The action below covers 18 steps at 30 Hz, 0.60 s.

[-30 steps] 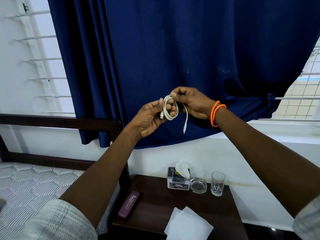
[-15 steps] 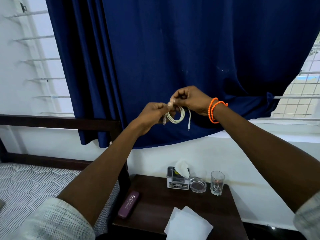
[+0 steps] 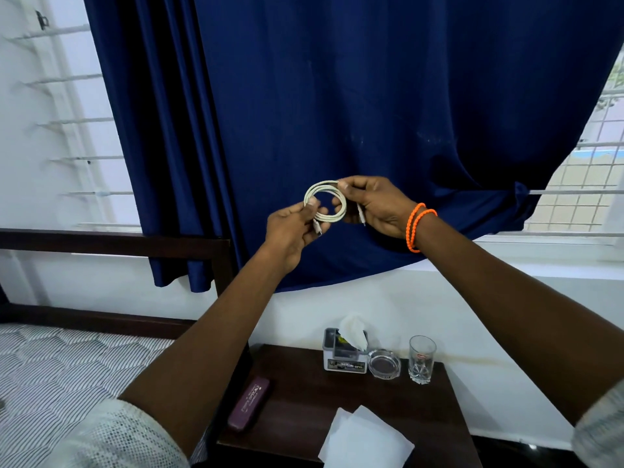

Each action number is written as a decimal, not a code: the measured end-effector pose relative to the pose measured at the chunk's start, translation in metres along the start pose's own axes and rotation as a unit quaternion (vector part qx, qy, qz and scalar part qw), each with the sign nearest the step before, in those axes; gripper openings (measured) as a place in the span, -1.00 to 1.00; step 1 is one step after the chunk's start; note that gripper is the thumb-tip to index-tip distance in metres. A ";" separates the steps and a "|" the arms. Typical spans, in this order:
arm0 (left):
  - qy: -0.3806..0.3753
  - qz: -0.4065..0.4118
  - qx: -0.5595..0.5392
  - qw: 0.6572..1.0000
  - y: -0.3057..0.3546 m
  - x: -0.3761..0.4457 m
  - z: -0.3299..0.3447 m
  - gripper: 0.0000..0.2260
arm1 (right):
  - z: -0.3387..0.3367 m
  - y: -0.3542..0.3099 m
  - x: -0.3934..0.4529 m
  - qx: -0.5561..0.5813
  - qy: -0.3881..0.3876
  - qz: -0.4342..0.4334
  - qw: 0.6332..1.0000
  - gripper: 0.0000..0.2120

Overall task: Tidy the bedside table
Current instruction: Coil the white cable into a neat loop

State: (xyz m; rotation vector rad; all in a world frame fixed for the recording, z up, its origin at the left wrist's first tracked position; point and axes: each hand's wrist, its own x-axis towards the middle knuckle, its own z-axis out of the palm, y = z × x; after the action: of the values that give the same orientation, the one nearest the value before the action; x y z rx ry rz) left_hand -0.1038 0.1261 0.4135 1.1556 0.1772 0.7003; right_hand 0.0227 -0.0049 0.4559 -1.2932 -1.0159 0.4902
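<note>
While both hands are raised in front of the blue curtain [image 3: 371, 96], they hold a white cable [image 3: 325, 205] wound into a loop well above the bedside table [image 3: 304, 393]. The left hand [image 3: 293, 231] pinches the loop at about 8 o'clock; the right hand [image 3: 374, 206] pinches it at 1 o'clock, one plug hanging by its palm. To finish neatly, I would tuck both loose ends around the turns, keep the loop tight, then set it down beside the tissue box [image 3: 344, 358], clear of the drinking glass [image 3: 421, 359].
</note>
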 end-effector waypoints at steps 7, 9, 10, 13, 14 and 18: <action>0.045 -0.001 -0.092 0.995 -0.005 0.001 0.002 -0.86 | 0.009 0.002 0.003 -0.073 0.016 -0.006 0.997 -0.66; 0.048 0.000 -0.085 0.995 -0.006 0.003 -0.001 -0.87 | 0.007 0.002 0.004 -0.097 0.008 0.001 0.995 -0.69; 0.049 0.000 -0.079 0.996 -0.006 0.003 -0.003 -0.86 | 0.006 0.001 0.004 -0.099 0.002 0.007 0.995 -0.71; 0.068 0.015 -0.002 0.998 -0.007 0.004 -0.007 -0.85 | 0.003 0.002 0.006 -0.100 -0.001 0.036 0.994 -0.76; 0.073 0.030 0.045 0.996 -0.008 0.004 -0.009 -0.85 | 0.002 0.003 0.006 -0.108 0.002 0.051 0.993 -0.79; 0.051 0.086 0.211 0.972 -0.007 0.006 -0.019 -0.83 | -0.003 0.005 0.004 -0.095 -0.004 0.075 0.993 -0.79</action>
State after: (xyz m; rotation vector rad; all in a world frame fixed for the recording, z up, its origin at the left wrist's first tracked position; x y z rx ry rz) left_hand -0.1053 0.1422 0.4007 1.5545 0.3270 0.9042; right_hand 0.0283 -0.0020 0.4531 -1.5470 -0.9958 0.5224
